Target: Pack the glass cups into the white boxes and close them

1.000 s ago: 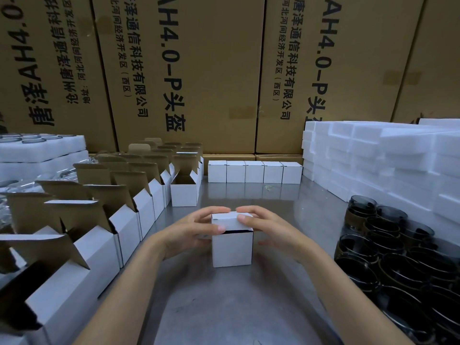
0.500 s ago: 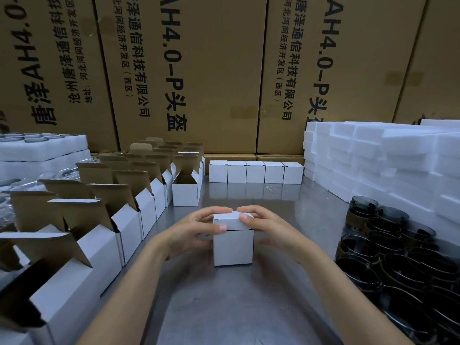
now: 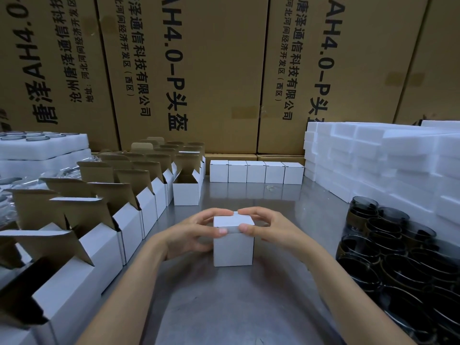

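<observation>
- Behind everything we see tall brown cartons [image 3: 199, 70] printed with Chinese text, standing as a wall along the back of the steel bench [image 3: 224, 307].
- On our right a stack of white foam blocks [image 3: 373, 155] rises, and nearer us the dark glass cups [image 3: 398, 257] crowd together, waiting to be packed.
- On our left, rows of open white boxes [image 3: 139, 207] stand with their brown flaps up; at the back a row of five closed boxes [image 3: 256, 171] sits side by side.
- In the middle, the small white box [image 3: 233, 247] rests on the bench between our hands. A second ago a dark gap showed under its lid at the front; now the lid sits flush, so we judge this box closed.
- Our left hand [image 3: 191, 235] and right hand [image 3: 271, 230] each have a grip on the box top, thumbs on the front edge and fingers curled over the back.
- We judge this box ready to join the closed row, with many cups left.
</observation>
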